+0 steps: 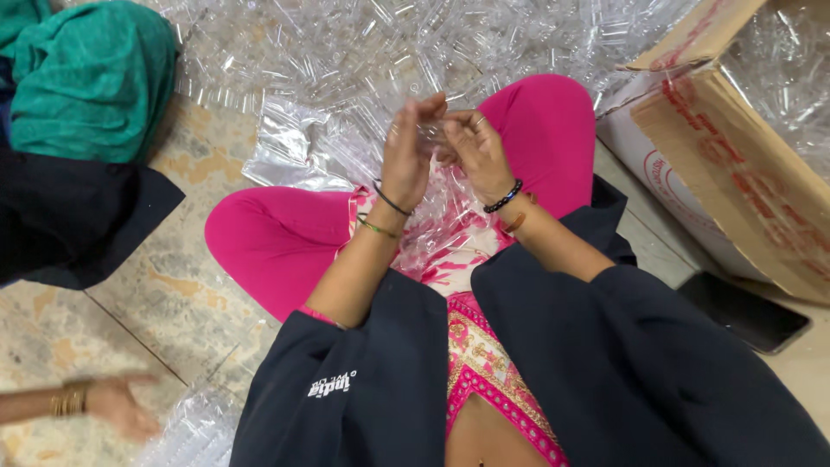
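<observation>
The left hand (406, 151) and right hand (477, 154) are raised together above the lap, fingertips nearly meeting. A small clear plastic piece (439, 138) is seen between the fingertips of both hands; the fingers are curled around it in a light pinch, though the exact grasp cannot be told because the piece is transparent. Directly below the fingers, a crinkled clear plastic bag (441, 229) is spread over the pink-trousered knees. Beyond the fingertips, a large heap of clear plastic pieces (363, 52) is piled on the floor. To the right of the fingers, an open cardboard box (735, 164) is placed, with a dark phone (743, 311) beside it. Far left and below, another person's hand (121, 402) with gold bangles is noted over a stone tile floor (164, 294).
</observation>
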Demonstrator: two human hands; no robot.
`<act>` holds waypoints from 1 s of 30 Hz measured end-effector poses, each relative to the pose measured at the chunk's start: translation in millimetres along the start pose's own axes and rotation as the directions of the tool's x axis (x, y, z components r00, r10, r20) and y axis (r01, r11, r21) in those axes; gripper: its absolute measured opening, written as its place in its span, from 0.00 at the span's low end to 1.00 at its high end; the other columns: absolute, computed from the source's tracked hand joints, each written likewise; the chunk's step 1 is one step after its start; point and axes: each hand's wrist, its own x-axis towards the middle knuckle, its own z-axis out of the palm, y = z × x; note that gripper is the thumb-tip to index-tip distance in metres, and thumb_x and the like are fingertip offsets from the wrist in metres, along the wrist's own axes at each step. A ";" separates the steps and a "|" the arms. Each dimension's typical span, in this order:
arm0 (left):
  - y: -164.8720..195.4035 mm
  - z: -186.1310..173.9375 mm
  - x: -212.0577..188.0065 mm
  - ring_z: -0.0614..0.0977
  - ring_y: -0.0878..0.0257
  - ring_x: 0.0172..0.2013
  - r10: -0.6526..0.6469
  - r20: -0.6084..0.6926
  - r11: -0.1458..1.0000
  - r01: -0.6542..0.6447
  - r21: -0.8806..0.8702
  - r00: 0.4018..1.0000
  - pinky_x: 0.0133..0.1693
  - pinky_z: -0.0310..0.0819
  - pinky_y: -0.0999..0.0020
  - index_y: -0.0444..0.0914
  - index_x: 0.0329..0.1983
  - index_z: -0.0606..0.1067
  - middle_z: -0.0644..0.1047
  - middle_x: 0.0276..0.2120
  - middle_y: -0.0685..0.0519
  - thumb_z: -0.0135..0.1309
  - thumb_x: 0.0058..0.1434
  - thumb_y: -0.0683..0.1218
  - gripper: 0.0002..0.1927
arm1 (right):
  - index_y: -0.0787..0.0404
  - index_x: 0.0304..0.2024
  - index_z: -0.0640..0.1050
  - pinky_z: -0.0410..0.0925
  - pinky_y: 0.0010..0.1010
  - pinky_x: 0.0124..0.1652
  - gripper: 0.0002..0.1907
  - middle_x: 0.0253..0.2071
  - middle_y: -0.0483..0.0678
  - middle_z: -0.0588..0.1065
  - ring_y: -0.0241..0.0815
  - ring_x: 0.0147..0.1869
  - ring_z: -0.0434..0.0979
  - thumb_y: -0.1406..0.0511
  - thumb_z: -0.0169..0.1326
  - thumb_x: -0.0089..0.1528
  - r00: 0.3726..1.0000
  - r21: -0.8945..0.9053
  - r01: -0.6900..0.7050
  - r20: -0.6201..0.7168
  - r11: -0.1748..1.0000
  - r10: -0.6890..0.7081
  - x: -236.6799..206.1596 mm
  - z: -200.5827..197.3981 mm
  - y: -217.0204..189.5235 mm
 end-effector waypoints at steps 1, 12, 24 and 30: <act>-1.5 5.8 -9.8 0.77 0.55 0.60 0.028 0.009 0.982 -0.029 0.189 1.000 0.61 0.73 0.58 0.34 0.55 0.76 0.74 0.64 0.47 0.54 0.72 0.59 0.24 | 0.62 0.57 0.71 0.75 0.27 0.43 0.16 0.47 0.46 0.76 0.34 0.46 0.80 0.61 0.55 0.70 0.999 0.035 -0.045 0.024 0.998 0.045 1.3 -1.2 0.4; 47.2 -12.9 -22.8 0.79 0.44 0.55 -0.016 0.430 -0.037 -0.430 0.902 0.903 0.53 0.74 0.52 0.38 0.78 0.51 0.76 0.57 0.41 0.65 0.50 0.41 0.54 | 0.68 0.66 0.59 0.73 0.33 0.56 0.38 0.56 0.53 0.74 0.43 0.59 0.79 0.66 0.64 0.61 0.931 -0.667 0.357 0.312 0.654 -0.190 15.6 21.9 -9.1; 63.0 -148.4 80.0 0.77 0.62 0.26 0.135 -0.206 0.907 -0.037 0.419 0.969 0.27 0.72 0.69 0.35 0.57 0.64 0.76 0.34 0.43 0.52 0.77 0.50 0.17 | 0.51 0.58 0.80 0.65 0.51 0.60 0.26 0.62 0.50 0.75 0.54 0.67 0.72 0.72 0.61 0.57 0.836 -0.817 0.484 0.538 -0.314 -0.111 256.7 4.4 -41.3; 63.2 -149.5 90.0 0.81 0.66 0.30 0.008 -0.130 0.933 0.039 0.359 0.991 0.30 0.80 0.70 0.40 0.63 0.65 0.78 0.42 0.50 0.46 0.69 0.48 0.19 | 0.53 0.61 0.79 0.63 0.55 0.57 0.30 0.60 0.49 0.74 0.59 0.67 0.65 0.66 0.67 0.55 0.866 -0.836 0.434 0.489 -0.335 -0.099 284.1 13.4 -24.0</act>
